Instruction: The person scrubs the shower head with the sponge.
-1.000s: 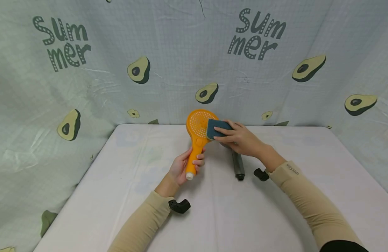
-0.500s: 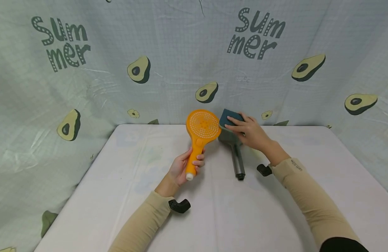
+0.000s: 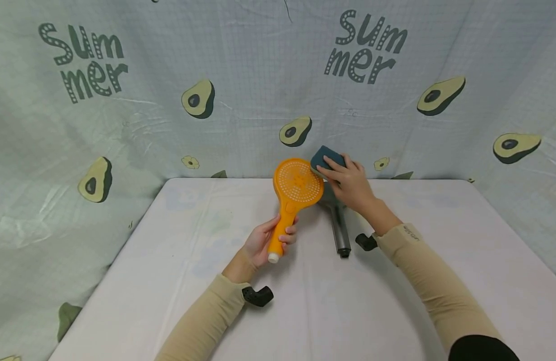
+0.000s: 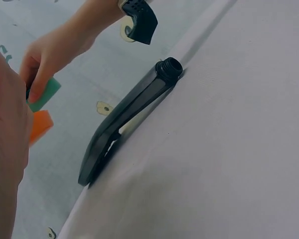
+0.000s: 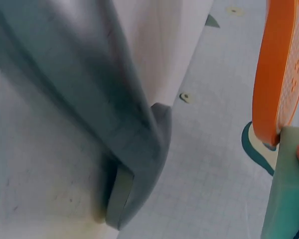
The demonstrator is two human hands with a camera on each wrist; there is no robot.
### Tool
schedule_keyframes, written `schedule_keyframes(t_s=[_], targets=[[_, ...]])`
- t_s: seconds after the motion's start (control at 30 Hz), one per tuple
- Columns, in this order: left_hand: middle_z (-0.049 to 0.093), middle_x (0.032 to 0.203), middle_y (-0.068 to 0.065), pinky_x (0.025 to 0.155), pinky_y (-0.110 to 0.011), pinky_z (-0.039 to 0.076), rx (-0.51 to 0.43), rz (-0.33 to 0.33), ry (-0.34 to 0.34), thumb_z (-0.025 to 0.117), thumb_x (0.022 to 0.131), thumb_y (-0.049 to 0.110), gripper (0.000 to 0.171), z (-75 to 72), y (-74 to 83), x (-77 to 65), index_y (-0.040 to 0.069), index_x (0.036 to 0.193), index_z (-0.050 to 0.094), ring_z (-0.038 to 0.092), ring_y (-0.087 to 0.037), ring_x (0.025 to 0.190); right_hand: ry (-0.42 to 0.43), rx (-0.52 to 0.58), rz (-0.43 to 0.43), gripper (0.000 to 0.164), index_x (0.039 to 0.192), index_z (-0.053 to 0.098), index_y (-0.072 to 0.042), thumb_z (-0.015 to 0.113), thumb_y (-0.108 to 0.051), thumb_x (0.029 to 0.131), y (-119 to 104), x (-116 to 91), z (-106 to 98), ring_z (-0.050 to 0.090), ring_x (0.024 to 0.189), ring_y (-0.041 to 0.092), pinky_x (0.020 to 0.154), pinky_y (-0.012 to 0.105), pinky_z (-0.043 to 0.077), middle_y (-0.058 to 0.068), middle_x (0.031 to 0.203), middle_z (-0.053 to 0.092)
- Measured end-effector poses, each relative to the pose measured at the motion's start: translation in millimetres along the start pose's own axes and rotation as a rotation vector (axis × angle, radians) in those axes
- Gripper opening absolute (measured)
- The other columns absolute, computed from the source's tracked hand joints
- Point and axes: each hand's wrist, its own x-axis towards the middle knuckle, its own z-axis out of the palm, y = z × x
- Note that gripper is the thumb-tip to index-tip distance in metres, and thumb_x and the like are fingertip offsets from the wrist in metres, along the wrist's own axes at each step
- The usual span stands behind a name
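My left hand [image 3: 261,243] grips an orange shower head [image 3: 299,181] by its handle, the perforated round face turned toward the head camera. The white threaded end sticks out below the fingers. In my right hand [image 3: 352,186] is a sponge [image 3: 326,159], dark blue on one side and green on the other, pinched between thumb and fingers. The sponge [image 5: 289,184] touches the rim of the orange shower head [image 5: 274,84] in the right wrist view. Below the right hand, a dark grey shower head [image 3: 340,225] lies on the table, its head partly covered.
The white-covered table [image 3: 205,281] ends at a back edge just behind the hands. A hanging cloth [image 3: 241,60] printed with avocados rises behind it. In the left wrist view the grey shower head [image 4: 124,114] lies close to that back edge.
The sponge went from the orange face out to the right, then up to the upper right rim. The orange shower head shifted slightly right. The grey one stayed put.
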Motion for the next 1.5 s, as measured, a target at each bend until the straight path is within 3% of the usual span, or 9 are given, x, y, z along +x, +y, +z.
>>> schedule_keyframes(t_s=[0.33,0.5,0.63,0.77,0.93,1.17,1.23,1.33,1.5], targets=[[0.05,0.095,-0.004,0.071,-0.023,0.057,0.009,-0.054,-0.02,0.027,0.114,0.036,0.041,-3.6,-6.6,2.8,0.003,0.132,0.044,0.052,-0.009,0.073,0.031,0.114,0.033,0.041,0.138,0.065,-0.008,0.069,-0.008,0.098,-29,15,12,0.043,0.133,0.057,0.104,0.07,0.038,0.018,0.147,0.054],[0.05,0.094,-0.004,0.07,-0.021,0.056,0.024,-0.039,-0.001,0.028,0.113,0.036,0.039,-3.3,-9.6,2.9,0.005,0.132,0.041,0.051,-0.009,0.072,0.037,0.071,-0.129,0.039,0.134,0.069,-0.009,0.071,-0.007,0.096,-51,16,14,0.048,0.13,0.055,0.1,0.068,0.043,0.017,0.143,0.058],[0.048,0.093,-0.004,0.069,-0.021,0.055,0.011,-0.016,0.022,0.03,0.113,0.036,0.038,0.0,-6.8,2.4,0.004,0.132,0.041,0.051,-0.009,0.071,0.012,0.112,-0.279,0.038,0.131,0.071,-0.012,0.074,-0.007,0.093,-66,15,14,0.049,0.13,0.057,0.103,0.067,0.041,0.015,0.141,0.06],[0.047,0.093,-0.004,0.068,-0.019,0.055,-0.009,0.016,0.031,0.03,0.114,0.035,0.038,2.8,-2.8,1.8,0.003,0.132,0.04,0.051,-0.009,0.071,-0.036,0.154,-0.343,0.041,0.132,0.071,-0.014,0.077,-0.007,0.092,-75,16,16,0.045,0.132,0.057,0.109,0.064,0.038,0.014,0.143,0.059],[0.049,0.092,-0.004,0.068,-0.019,0.055,-0.023,0.014,0.019,0.025,0.113,0.037,0.042,2.4,-2.2,1.5,0.003,0.132,0.042,0.052,-0.009,0.071,-0.016,0.158,-0.27,0.04,0.134,0.07,-0.013,0.074,-0.006,0.094,-66,19,19,0.045,0.134,0.055,0.112,0.064,0.034,0.014,0.145,0.058],[0.05,0.092,-0.004,0.068,-0.02,0.055,-0.029,0.001,0.004,0.023,0.113,0.038,0.045,0.1,-3.7,1.0,0.003,0.131,0.045,0.052,-0.008,0.07,0.042,0.146,-0.009,0.04,0.137,0.067,-0.009,0.07,-0.006,0.097,-39,15,16,0.04,0.139,0.053,0.109,0.069,0.034,0.016,0.147,0.053],[0.05,0.092,-0.004,0.068,-0.021,0.055,-0.032,-0.002,0.004,0.022,0.113,0.038,0.046,0.0,-3.3,0.8,0.003,0.131,0.045,0.052,-0.008,0.07,0.039,0.143,0.027,0.041,0.137,0.066,-0.008,0.07,-0.006,0.097,-37,14,15,0.038,0.138,0.055,0.108,0.069,0.034,0.017,0.148,0.052],[0.05,0.093,-0.004,0.068,-0.021,0.055,-0.036,0.002,0.007,0.024,0.113,0.038,0.046,-0.8,-2.2,0.6,0.003,0.131,0.046,0.052,-0.009,0.07,0.033,0.141,0.001,0.041,0.138,0.065,-0.008,0.069,-0.006,0.097,-42,12,17,0.04,0.136,0.057,0.108,0.069,0.035,0.018,0.148,0.052],[0.05,0.093,-0.005,0.069,-0.021,0.056,-0.044,0.013,-0.001,0.026,0.113,0.038,0.044,-2.1,-1.4,0.6,0.002,0.132,0.045,0.052,-0.009,0.071,0.046,0.119,-0.125,0.04,0.136,0.067,-0.008,0.07,-0.006,0.097,-62,8,23,0.046,0.133,0.055,0.104,0.068,0.041,0.018,0.143,0.057]])
